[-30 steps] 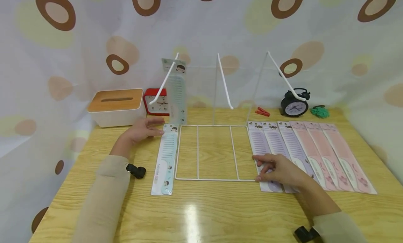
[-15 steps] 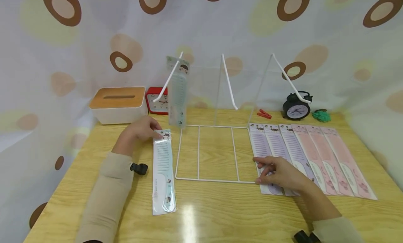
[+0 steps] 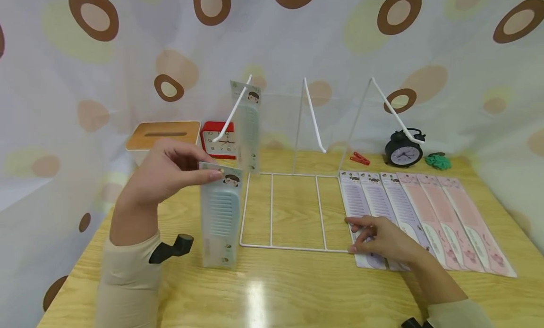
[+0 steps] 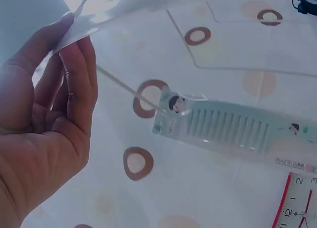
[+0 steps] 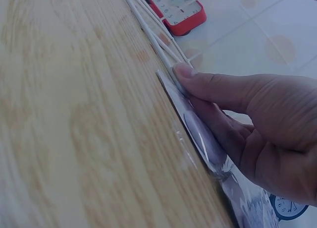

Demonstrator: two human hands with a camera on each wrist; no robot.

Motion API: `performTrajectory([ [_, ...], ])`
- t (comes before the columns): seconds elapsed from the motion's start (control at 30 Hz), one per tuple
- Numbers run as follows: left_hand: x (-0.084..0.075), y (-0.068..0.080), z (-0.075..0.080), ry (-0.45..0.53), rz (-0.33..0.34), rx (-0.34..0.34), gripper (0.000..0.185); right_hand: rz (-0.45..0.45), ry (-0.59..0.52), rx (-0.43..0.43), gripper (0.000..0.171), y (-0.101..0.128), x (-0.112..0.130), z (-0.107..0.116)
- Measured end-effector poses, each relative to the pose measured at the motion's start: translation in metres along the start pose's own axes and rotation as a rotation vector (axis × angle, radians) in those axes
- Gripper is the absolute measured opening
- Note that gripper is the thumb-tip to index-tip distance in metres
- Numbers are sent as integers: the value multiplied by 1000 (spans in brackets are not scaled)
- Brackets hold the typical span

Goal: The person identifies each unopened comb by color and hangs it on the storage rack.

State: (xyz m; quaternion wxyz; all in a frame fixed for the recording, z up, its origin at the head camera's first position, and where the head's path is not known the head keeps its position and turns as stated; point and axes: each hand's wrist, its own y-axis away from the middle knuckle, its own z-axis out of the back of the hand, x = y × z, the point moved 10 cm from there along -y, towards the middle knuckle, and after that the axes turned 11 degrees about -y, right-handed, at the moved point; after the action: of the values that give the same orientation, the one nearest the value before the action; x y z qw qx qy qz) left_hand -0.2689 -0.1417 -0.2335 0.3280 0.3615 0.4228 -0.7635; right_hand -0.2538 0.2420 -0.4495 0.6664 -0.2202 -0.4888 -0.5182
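Left hand (image 3: pixel 163 174) now pinches the blue comb pack (image 3: pixel 220 214) by its top, lifted off the counter (image 3: pixel 272 290) and hanging just left of the wire rack (image 3: pixel 293 210), probably bound for a hook; right hand (image 3: pixel 382 238) rests flat, fingers relaxed, on the purple comb pack (image 3: pixel 359 210) beside the rack.

The right hand (image 3: pixel 380 238) covers the lower end of the nearest purple comb pack (image 3: pixel 359 210); the tissue box (image 3: pixel 163 135), at ten o'clock, sits perhaps half-hidden behind the left hand (image 3: pixel 163 174).
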Motion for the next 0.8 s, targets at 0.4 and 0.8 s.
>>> performTrajectory([
  [0.4, -31, 7, 19, 347, -240, -352, 10, 5, 6, 5, 79, 2, 2, -1],
  [0.8, -23, 0, 13, 344, -182, -409, 4, 6, -3, 9, 77, 1, 2, -1],
])
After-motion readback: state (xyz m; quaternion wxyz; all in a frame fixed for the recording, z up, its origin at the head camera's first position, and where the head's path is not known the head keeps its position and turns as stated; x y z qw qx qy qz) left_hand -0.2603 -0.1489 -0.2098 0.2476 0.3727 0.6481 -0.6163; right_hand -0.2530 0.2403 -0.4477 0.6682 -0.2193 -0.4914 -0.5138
